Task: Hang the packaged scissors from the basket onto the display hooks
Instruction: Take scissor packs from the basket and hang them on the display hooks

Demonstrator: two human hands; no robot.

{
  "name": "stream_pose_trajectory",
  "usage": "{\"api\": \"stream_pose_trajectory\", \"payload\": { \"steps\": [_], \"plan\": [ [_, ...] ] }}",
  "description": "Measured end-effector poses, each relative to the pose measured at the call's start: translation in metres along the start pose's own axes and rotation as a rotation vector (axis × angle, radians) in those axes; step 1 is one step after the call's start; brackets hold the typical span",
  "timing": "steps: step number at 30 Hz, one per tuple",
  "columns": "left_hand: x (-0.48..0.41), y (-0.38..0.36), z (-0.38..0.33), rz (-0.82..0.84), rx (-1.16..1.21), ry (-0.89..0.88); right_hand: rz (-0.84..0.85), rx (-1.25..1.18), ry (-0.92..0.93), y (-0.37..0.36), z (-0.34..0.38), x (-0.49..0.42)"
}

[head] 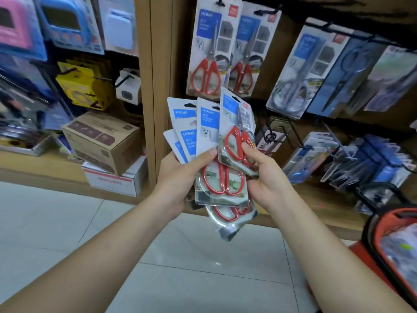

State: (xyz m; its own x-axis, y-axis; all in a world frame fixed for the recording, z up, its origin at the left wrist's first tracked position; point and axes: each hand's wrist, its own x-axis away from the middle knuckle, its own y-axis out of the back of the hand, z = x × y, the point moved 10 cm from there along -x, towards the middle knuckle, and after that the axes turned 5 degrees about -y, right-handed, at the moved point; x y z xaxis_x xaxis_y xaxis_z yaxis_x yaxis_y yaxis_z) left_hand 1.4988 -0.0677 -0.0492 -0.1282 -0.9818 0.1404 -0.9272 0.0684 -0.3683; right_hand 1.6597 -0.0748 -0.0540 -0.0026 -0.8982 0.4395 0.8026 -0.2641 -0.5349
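Observation:
My left hand (180, 177) grips a fanned stack of packaged scissors (206, 132), white cards with blue labels and red handles. My right hand (264, 175) pinches one pack of red-handled scissors (237, 129) at its lower part, held upright just to the right of the stack and overlapping it. Above them, two packs of the same red scissors (209, 53) hang on black display hooks (220, 1) on the wooden panel. The red basket (379, 224) sits at the lower right edge, with more packs inside it.
Grey-handled and dark scissor packs (300, 68) hang on hooks to the right, with more blue packs (370, 161) on a lower row. Cardboard boxes (101, 141) sit on the left shelf beside a wooden divider (155, 86). Pale tiled floor lies below.

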Motion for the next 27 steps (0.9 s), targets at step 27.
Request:
{"api": "stream_pose_trajectory", "payload": {
  "steps": [27],
  "plan": [
    [-0.028,0.036,-0.068,-0.206,-0.152,-0.458,-0.067,0.405,0.680,0.015,0.118,0.018]
  ]
}}
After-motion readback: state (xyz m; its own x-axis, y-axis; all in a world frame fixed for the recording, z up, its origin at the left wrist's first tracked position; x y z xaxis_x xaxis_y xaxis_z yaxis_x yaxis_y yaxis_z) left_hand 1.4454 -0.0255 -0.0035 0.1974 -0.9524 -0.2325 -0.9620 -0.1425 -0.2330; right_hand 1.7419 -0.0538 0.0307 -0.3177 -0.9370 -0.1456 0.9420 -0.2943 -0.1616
